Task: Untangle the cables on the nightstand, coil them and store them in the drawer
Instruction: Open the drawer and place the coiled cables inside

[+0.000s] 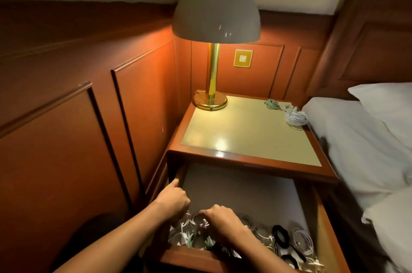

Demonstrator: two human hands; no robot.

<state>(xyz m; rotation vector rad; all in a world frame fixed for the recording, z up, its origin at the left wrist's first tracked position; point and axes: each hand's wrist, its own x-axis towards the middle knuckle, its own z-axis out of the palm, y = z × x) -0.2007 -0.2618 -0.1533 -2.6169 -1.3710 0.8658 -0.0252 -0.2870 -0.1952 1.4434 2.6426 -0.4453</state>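
**Left hand point(172, 202) and right hand point(223, 219) in the open drawer point(189, 256)**

Both grips are curled, seemingly pinching white cables point(196, 225) at the drawer's front. A green coil point(272, 104) and a white coil point(295, 117) lie on the table point(245, 130), by the bed point(356, 138).

One cam, head-worn, wide-angle, edges bowed. Sits above the near side of the open drawer point(245, 196), aimed fwd & down into the room corner. Close range: forearms point(133, 230) enter from btm-left, drawer fills the btm. Then nightstand tabletop point(245, 130) mid-frame, lamp point(215, 11) beyond it, wall panelling point(66, 138) left, bed point(356, 138) right.
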